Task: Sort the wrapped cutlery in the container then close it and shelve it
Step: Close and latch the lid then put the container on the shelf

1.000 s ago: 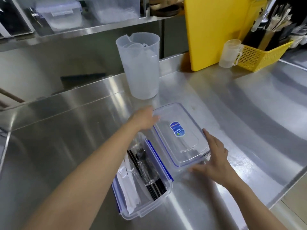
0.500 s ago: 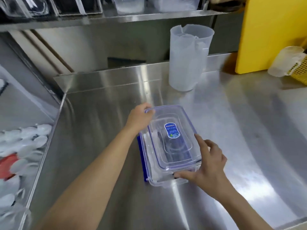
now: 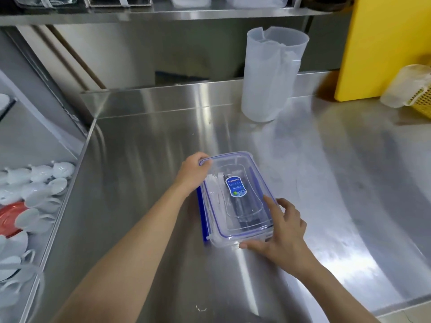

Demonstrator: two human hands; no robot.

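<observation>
A clear rectangular container (image 3: 242,241) with blue clip flaps stands on the steel counter. Its clear lid (image 3: 254,180), blue-sealed and bearing a blue sticker, lies flat on top of it. Wrapped cutlery (image 3: 215,201), white pieces on the left and black pieces in the middle, shows through the lid. My left hand (image 3: 192,170) grips the lid's far left corner. My right hand (image 3: 285,231) holds the near right corner, thumb under the front edge and fingers on the lid's right rim.
A translucent plastic jug (image 3: 270,75) stands behind the container. A yellow board (image 3: 384,43), a small plastic mug (image 3: 403,87) and a yellow basket (image 3: 423,101) are at the back right. White cups (image 3: 44,180) fill a bin left of the counter. A steel shelf (image 3: 163,14) runs overhead.
The lid, which lay beside the open container a second ago, has been carried left and set on top of it. Both hands stayed on the lid. The view swung left.
</observation>
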